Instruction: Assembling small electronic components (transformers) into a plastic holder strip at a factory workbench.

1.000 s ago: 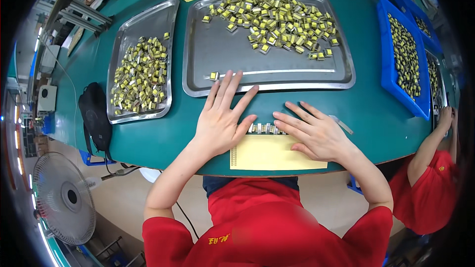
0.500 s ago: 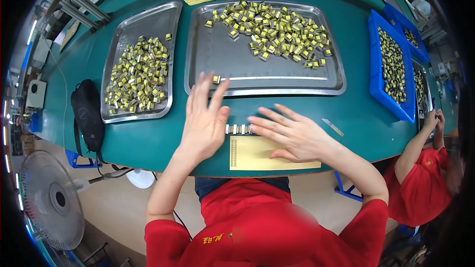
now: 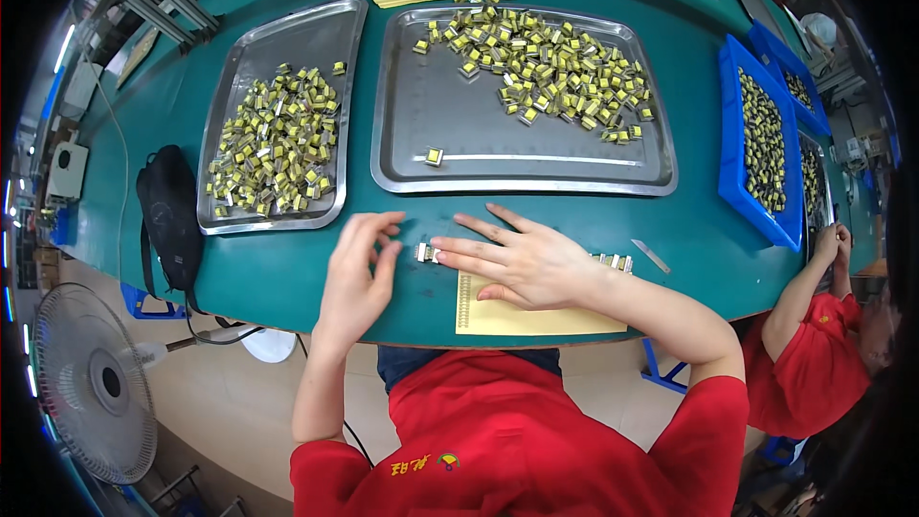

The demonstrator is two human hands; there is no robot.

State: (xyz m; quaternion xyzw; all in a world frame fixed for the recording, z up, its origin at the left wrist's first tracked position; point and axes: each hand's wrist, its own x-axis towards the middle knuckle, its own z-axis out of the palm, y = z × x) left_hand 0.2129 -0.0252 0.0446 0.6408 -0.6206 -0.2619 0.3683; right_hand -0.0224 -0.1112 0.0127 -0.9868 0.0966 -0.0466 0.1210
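Here, left tray (image 3: 239,67) half full of yellow parts (image 3: 273,148); big tray (image 3: 412,148) fuller.

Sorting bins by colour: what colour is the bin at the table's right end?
Blue. The bin holding small parts shows best in the head view.

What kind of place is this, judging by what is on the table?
Probably a factory assembly bench: metal trays heaped with small yellow parts, blue bins with more, and a co-worker in the same red shirt alongside.
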